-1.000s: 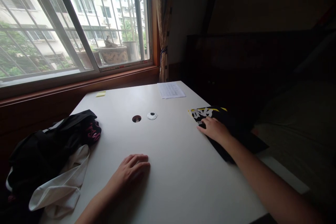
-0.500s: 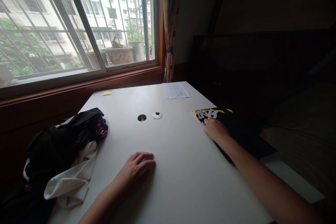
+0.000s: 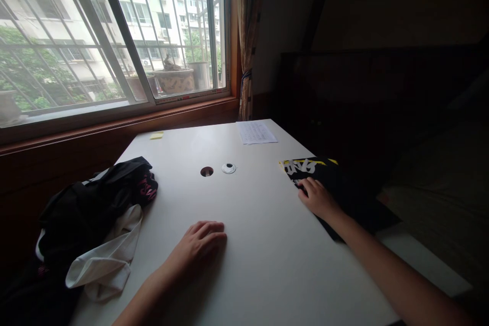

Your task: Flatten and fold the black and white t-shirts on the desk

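My right hand (image 3: 315, 196) lies on the near left edge of a flat, folded black garment (image 3: 346, 191) with white lettering and a yellow stripe. Its fingers are slightly bent and spread over the cloth, gripping nothing that I can see. Dark shade hides the garment's far right part. Nearer to me, my left hand (image 3: 204, 241) rests palm down on the white table (image 3: 263, 214), fingers stretched forward and nothing in them. At the table's left side lies a crumpled heap of black clothing (image 3: 91, 204) with pink lettering, a white cloth (image 3: 105, 265) hanging out of it.
A round hole (image 3: 207, 171) is cut in the tabletop, with its white round cover (image 3: 228, 168) beside it. Printed paper (image 3: 256, 132) lies at the far edge and a yellow note (image 3: 156, 135) at the far left corner. Behind stand a window (image 3: 179, 35) and a tied curtain (image 3: 246, 46).
My right hand has shifted slightly toward me along the black garment's edge, and its fingers have loosened and spread. My left hand has stayed in place.
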Available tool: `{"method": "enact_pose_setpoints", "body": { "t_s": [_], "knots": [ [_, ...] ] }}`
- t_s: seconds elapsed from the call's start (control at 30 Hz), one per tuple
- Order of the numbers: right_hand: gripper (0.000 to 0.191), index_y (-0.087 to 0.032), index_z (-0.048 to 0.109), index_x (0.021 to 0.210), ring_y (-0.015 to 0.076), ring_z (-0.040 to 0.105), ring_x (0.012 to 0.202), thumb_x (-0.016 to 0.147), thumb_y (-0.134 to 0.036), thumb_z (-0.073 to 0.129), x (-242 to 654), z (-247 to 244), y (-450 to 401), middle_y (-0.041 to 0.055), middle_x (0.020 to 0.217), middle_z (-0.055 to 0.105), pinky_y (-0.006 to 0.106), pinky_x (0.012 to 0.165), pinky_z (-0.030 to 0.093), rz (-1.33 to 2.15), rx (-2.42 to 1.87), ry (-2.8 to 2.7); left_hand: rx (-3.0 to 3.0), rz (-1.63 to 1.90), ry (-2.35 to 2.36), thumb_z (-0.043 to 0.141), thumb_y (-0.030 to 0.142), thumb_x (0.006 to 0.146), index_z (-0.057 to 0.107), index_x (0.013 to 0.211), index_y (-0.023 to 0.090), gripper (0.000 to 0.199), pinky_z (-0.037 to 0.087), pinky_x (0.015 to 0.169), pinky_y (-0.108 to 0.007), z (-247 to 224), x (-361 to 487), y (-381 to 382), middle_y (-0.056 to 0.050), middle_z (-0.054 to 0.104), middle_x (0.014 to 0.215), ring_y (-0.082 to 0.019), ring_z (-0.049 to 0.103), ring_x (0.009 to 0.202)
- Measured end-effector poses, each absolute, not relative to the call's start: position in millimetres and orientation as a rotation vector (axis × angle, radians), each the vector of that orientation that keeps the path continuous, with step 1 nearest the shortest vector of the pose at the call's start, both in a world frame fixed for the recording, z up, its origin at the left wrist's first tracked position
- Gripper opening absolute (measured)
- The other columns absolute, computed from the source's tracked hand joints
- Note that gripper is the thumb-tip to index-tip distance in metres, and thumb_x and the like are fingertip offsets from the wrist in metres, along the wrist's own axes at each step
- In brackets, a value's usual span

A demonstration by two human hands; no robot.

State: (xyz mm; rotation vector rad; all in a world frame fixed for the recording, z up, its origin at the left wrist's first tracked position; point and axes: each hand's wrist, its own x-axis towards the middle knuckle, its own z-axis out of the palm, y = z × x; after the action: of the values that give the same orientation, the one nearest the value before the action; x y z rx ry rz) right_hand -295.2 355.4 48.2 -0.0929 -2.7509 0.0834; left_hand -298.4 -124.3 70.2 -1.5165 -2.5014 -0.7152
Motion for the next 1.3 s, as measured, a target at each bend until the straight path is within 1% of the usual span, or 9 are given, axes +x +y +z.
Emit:
{"method": "enact_pose_setpoints", "body": {
  "t_s": [0.37, 0.63, 0.73, 0.8, 0.87, 0.93, 1.1, 1.2, 1.3],
  "knots": [
    [0.021, -0.022, 0.065, 0.100, 0.0296, 0.060, 0.097, 0.097, -0.032, 0.047, -286.9, 63.5, 343.7, 0.0105, 0.100, 0.068, 0.041, 0.092, 0.047, 0.185, -0.002, -2.744, -1.474, -0.657, -2.503, 0.054, 0.017, 0.097, 0.065, 0.126, 0.027, 0.032, 0.055, 0.101, -0.045, 72.4, -297.3, -124.3, -0.008, 0.068, 0.133, -0.025, 0.062, 0.120],
    [0.026, -0.026, 0.069, 0.092, 0.0272, 0.066, 0.095, 0.100, -0.029, 0.044, -284.9, 86.2, 265.2, 0.0089, 0.096, 0.072, 0.041, 0.094, 0.049, 0.500, 0.385, -2.787, -0.847, -0.495, -2.419, 0.055, 0.021, 0.098, 0.064, 0.127, 0.026, 0.030, 0.046, 0.112, -0.053, 118.2, -321.5, -170.3, -0.008, 0.066, 0.133, -0.030, 0.050, 0.137],
    [0.024, -0.026, 0.071, 0.094, 0.0269, 0.066, 0.094, 0.099, -0.029, 0.047, -282.6, 82.1, 240.9, 0.0088, 0.095, 0.073, 0.041, 0.093, 0.050, 0.565, 0.488, -2.802, -0.534, -0.285, -2.460, 0.055, 0.033, 0.099, 0.059, 0.137, 0.025, 0.038, 0.032, 0.118, -0.064, 142.6, -331.2, -210.9, -0.010, 0.058, 0.144, -0.035, 0.036, 0.147],
    [0.023, -0.026, 0.071, 0.095, 0.0260, 0.066, 0.093, 0.099, -0.028, 0.048, -280.8, 78.6, 232.9, 0.0082, 0.094, 0.073, 0.041, 0.091, 0.051, 0.582, 0.539, -2.782, -0.277, -0.123, -2.565, 0.054, 0.044, 0.099, 0.048, 0.149, 0.027, 0.053, 0.024, 0.114, -0.078, 153.2, -335.5, -241.0, -0.012, 0.044, 0.158, -0.043, 0.022, 0.152],
    [0.023, -0.025, 0.070, 0.095, 0.0247, 0.066, 0.090, 0.100, -0.026, 0.048, -279.1, 75.8, 231.2, 0.0073, 0.091, 0.072, 0.039, 0.086, 0.052, 0.603, 0.583, -2.734, -0.018, -0.009, -2.689, 0.052, 0.056, 0.097, 0.040, 0.156, 0.027, 0.067, 0.024, 0.105, -0.086, 155.5, -339.6, -270.8, -0.015, 0.030, 0.165, -0.051, 0.012, 0.152],
    [0.022, -0.023, 0.069, 0.094, 0.0234, 0.066, 0.086, 0.100, -0.024, 0.048, -278.0, 73.8, 233.5, 0.0061, 0.088, 0.070, 0.037, 0.082, 0.052, 0.643, 0.590, -2.682, 0.143, 0.031, -2.784, 0.051, 0.058, 0.095, 0.045, 0.153, 0.025, 0.067, 0.029, 0.104, -0.083, 148.7, -344.1, -297.3, -0.016, 0.029, 0.166, -0.052, 0.015, 0.151],
    [0.019, -0.023, 0.068, 0.093, 0.0207, 0.068, 0.082, 0.100, -0.023, 0.051, -276.0, 72.3, 239.0, 0.0031, 0.086, 0.071, 0.033, 0.078, 0.052, 0.779, 0.593, -2.605, 0.020, 0.021, -2.713, 0.044, 0.041, 0.098, 0.066, 0.124, 0.019, 0.040, 0.037, 0.116, -0.054, 120.0, -349.8, -334.6, -0.014, 0.046, 0.154, -0.038, 0.027, 0.151],
    [0.018, -0.023, 0.068, 0.094, 0.0194, 0.068, 0.079, 0.100, -0.023, 0.051, -273.8, 72.7, 238.9, 0.0024, 0.085, 0.071, 0.032, 0.076, 0.052, 0.831, 0.614, -2.580, -0.089, -0.098, -2.593, 0.043, 0.044, 0.098, 0.067, 0.111, 0.022, 0.035, 0.035, 0.118, -0.051, 120.1, -346.4, -335.9, -0.013, 0.058, 0.140, -0.034, 0.036, 0.148],
    [0.017, -0.023, 0.069, 0.096, 0.0188, 0.069, 0.080, 0.100, -0.023, 0.052, -271.9, 72.5, 239.8, 0.0024, 0.087, 0.073, 0.031, 0.076, 0.053, 0.871, 0.605, -2.568, -0.172, -0.274, -2.468, 0.045, 0.049, 0.098, 0.066, 0.102, 0.021, 0.035, 0.040, 0.112, -0.048, 135.0, -338.9, -320.9, -0.013, 0.068, 0.119, -0.032, 0.053, 0.130]
  ]
}}
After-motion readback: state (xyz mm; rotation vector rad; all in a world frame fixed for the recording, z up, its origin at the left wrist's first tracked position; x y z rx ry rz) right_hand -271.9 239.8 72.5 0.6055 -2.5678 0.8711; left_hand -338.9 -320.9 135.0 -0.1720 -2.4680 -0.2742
